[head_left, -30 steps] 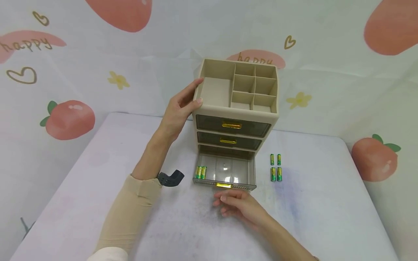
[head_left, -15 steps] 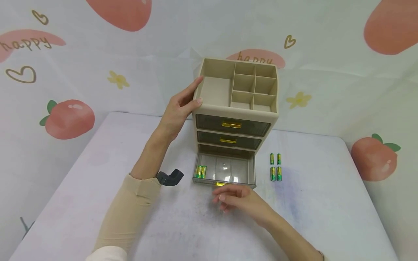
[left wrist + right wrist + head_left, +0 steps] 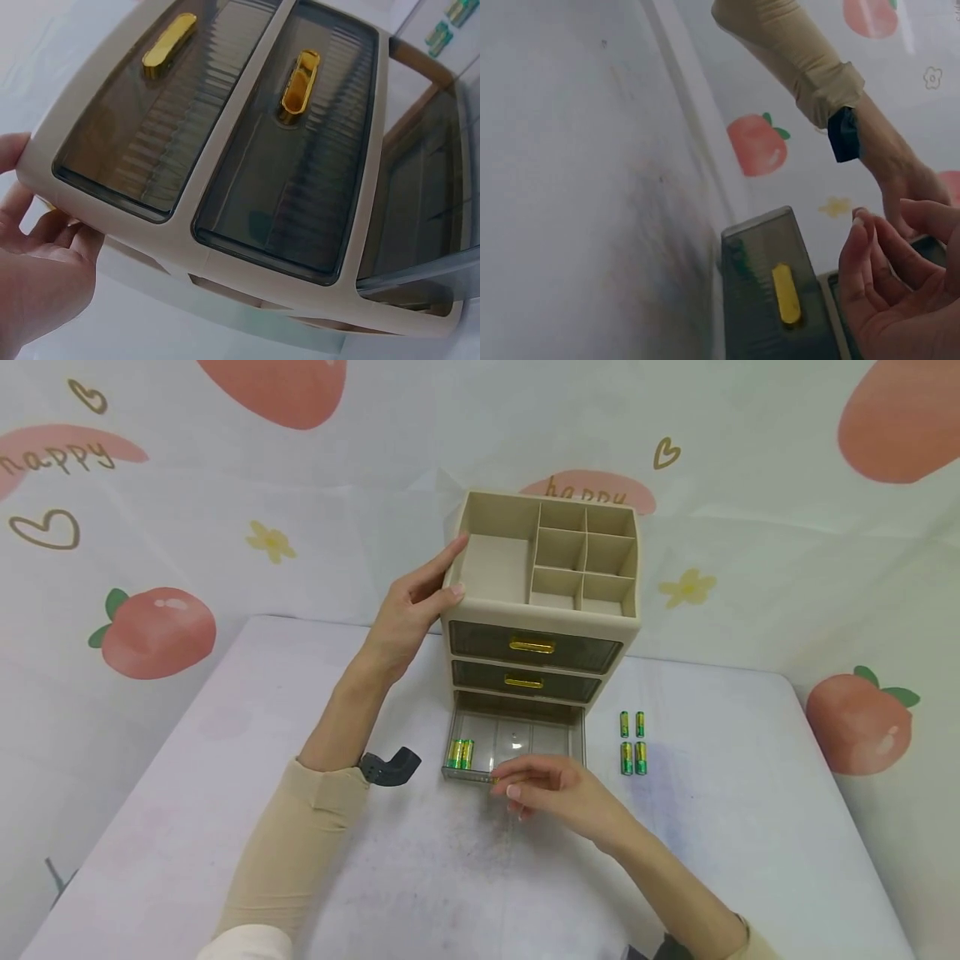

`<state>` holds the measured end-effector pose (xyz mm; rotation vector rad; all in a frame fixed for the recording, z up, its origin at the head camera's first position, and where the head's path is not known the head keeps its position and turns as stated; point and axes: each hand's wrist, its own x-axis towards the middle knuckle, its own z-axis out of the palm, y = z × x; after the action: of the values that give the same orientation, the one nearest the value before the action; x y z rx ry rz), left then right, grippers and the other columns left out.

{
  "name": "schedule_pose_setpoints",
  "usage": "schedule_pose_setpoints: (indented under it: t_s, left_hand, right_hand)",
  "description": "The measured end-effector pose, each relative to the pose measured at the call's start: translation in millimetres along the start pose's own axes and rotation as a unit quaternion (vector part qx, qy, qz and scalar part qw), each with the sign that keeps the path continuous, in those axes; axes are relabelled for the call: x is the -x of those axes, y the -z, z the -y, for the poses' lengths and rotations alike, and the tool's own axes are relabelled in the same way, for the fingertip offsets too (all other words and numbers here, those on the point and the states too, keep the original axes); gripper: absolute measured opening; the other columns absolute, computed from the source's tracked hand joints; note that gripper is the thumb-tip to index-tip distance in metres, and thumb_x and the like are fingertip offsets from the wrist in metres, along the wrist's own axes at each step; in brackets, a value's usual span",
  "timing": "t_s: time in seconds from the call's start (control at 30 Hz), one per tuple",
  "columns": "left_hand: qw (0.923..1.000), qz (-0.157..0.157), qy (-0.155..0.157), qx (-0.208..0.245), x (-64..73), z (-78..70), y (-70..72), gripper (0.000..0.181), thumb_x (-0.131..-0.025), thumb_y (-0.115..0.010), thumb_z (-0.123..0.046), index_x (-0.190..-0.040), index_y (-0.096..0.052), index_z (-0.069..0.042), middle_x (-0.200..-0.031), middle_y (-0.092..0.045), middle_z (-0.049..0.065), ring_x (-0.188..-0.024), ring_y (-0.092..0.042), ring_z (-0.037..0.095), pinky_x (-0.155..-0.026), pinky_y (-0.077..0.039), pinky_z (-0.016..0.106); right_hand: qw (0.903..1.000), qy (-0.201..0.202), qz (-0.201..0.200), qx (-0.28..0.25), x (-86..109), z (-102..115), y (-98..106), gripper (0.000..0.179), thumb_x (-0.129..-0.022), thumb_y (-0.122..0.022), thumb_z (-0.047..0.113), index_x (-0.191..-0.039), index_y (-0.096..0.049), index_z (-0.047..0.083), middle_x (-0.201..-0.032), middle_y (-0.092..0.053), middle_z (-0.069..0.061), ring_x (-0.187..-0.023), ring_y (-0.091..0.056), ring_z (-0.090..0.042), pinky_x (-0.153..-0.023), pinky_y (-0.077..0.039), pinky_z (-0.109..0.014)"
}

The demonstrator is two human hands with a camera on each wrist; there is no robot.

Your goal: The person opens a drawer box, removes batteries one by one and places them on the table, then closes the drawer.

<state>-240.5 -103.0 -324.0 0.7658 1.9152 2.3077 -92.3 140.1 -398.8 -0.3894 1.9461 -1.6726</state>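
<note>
A beige desktop drawer organizer [image 3: 543, 613] stands at the back of the table, its top divided into compartments. My left hand [image 3: 405, 618] holds its upper left edge; in the left wrist view, thumb and fingers lie about that corner. The bottom clear drawer [image 3: 513, 731] is pulled out and has green-and-gold batteries [image 3: 461, 754] standing at its front left. My right hand [image 3: 558, 789], fingers loosely bent, is in front of the drawer and covers most of its gold handle. The right wrist view shows that handle [image 3: 785, 294] apart from the fingers, with nothing in the hand.
To the right of the organizer, several more batteries [image 3: 627, 758] lie on the pale tablecloth [image 3: 727, 827] in two short rows. The upper two drawers [image 3: 534, 647] are closed. A patterned cloth [image 3: 360, 485] hangs behind the table. A dark wrist mount [image 3: 392, 768] sticks out from the left sleeve.
My right hand has risen from below the drawer front to beside it, now overlapping the handle and the front right part. The left hand stays on the organizer.
</note>
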Motion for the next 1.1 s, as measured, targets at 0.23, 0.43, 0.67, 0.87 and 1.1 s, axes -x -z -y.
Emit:
schedule_pose_setpoints:
  t_s: [0.23, 0.43, 0.67, 0.87, 1.1]
  left_hand:
    - [0.9998, 0.006, -0.012, -0.012, -1.8, 0.3, 1.4, 0.053, -0.100, -0.055, -0.004, -0.151, -0.042, -0.010, -0.158, -0.036, 0.000, -0.147, -0.028, 0.014, -0.116, -0.029, 0.032]
    - [0.9995, -0.001, -0.008, -0.031, -1.2, 0.8, 0.6, 0.053, -0.100, -0.055, -0.004, -0.151, -0.043, -0.011, -0.157, -0.038, -0.002, -0.146, -0.029, 0.016, -0.115, -0.029, 0.032]
    - [0.9985, -0.019, -0.008, -0.050, 0.8, -0.6, -1.3, 0.054, -0.099, -0.057, -0.005, -0.151, -0.045, -0.014, -0.156, -0.039, 0.000, -0.144, -0.034, 0.016, -0.114, -0.032, 0.033]
    - [0.9977, -0.024, -0.015, -0.061, 1.2, 0.1, -2.2, 0.054, -0.099, -0.057, -0.007, -0.150, -0.046, -0.016, -0.156, -0.040, 0.001, -0.141, -0.038, 0.018, -0.112, -0.035, 0.035]
    - [0.9972, -0.022, -0.028, -0.066, 0.5, 0.5, -2.1, 0.053, -0.099, -0.058, -0.008, -0.150, -0.046, -0.016, -0.155, -0.041, -0.003, -0.143, -0.036, 0.017, -0.113, -0.033, 0.034]
  right_hand:
    - [0.9997, 0.017, -0.011, 0.013, -8.8, 8, 8, 0.030, -0.097, -0.065, 0.020, -0.124, -0.067, 0.006, -0.111, -0.071, -0.016, -0.089, -0.066, -0.031, -0.081, -0.056, -0.044]
    - [0.9992, 0.021, -0.019, 0.027, -19.3, 13, 12, 0.029, -0.096, -0.067, 0.019, -0.123, -0.068, 0.009, -0.113, -0.070, -0.017, -0.086, -0.066, -0.027, -0.076, -0.054, -0.038]
    - [0.9985, 0.023, -0.019, 0.047, -36.1, 9, 13, 0.031, -0.094, -0.069, 0.014, -0.124, -0.068, 0.007, -0.111, -0.070, -0.015, -0.096, -0.068, -0.031, -0.082, -0.057, -0.035]
    - [0.9963, 0.028, -0.020, 0.079, -47.0, 4, 13, 0.033, -0.093, -0.069, 0.018, -0.125, -0.067, 0.008, -0.113, -0.069, -0.018, -0.096, -0.067, -0.031, -0.082, -0.057, -0.034]
    - [0.9931, 0.031, -0.025, 0.110, -55.9, 1, 14, 0.035, -0.092, -0.069, 0.016, -0.126, -0.066, 0.012, -0.111, -0.071, -0.016, -0.095, -0.068, -0.033, -0.079, -0.057, -0.033]
